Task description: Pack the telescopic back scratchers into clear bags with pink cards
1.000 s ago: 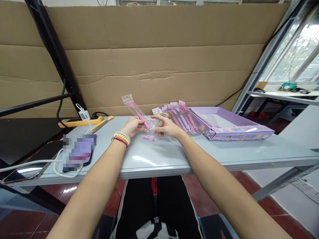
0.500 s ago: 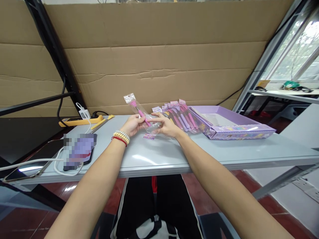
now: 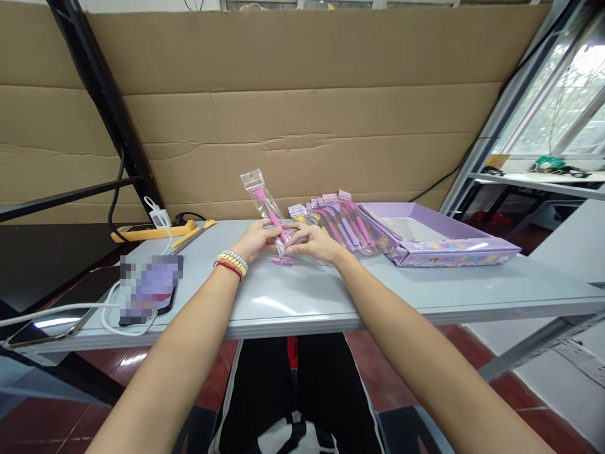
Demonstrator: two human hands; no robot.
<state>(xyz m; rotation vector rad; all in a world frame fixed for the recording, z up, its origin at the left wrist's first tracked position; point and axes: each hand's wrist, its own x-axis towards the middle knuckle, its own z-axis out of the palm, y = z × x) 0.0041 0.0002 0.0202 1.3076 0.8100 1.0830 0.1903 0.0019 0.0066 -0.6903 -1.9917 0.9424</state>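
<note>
A pink pen in a clear plastic bag (image 3: 260,194) stands tilted above the table between my hands. My left hand (image 3: 259,240) has closed fingers around the pen's lower half from the left. From the right, my right hand (image 3: 312,241) pinches the lower end of the bag. Under the fingers, on the table, shows a small pink-purple card label (image 3: 282,260). Just beyond my right hand lies a row of several bagged pens (image 3: 347,224) in pink, purple and yellow. They lean close to an open purple box (image 3: 454,251).
A phone (image 3: 154,287) with a white cable lies at the left of the table (image 3: 293,309). Behind it are a yellow-handled tool (image 3: 189,236), a yellow object (image 3: 155,232) and a white charger plug (image 3: 161,217). Cardboard (image 3: 302,113) walls the back; a black frame post stands left.
The bagged pen has turned more upright, and its bag looks straighter. My right hand's fingers have drawn in from stretched across the pen to a pinch at the bag's lower end.
</note>
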